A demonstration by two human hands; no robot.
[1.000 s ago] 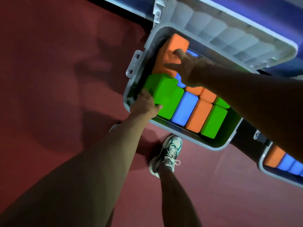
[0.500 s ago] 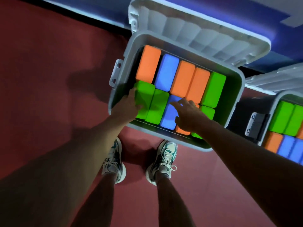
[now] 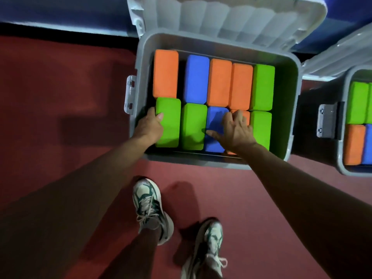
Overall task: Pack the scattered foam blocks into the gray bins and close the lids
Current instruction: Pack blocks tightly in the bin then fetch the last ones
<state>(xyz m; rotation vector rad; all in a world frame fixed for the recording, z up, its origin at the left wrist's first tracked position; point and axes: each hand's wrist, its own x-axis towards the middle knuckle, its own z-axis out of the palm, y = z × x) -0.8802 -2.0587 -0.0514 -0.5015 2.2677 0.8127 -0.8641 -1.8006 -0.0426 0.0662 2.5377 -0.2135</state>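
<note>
While the person leans over the red floor, a gray bin sits right in front of their feet. Its lid is tipped back and stands open at the far side. A latch sticks out on the bin's left wall.

Foam blocks fill the bin in two rows. In the far row, from left to right, are an orange block, a blue block, two more orange ones and a green one. In the near row are a green block, a second green block, a blue block, a bit of an orange block mostly hidden under a hand, and a green block at the right end.

The left hand holds the left side of the first near green block, with its thumb on top and its other fingers down between the block and the bin wall. The right hand rests on the near blue block, fingers spread and bent, thumb pointing left. It cannot be told if it grips the block or just presses on it.

A second gray bin sits to the right, also open, with green, orange and blue blocks inside. Two sneakers stand on the floor below.
</note>
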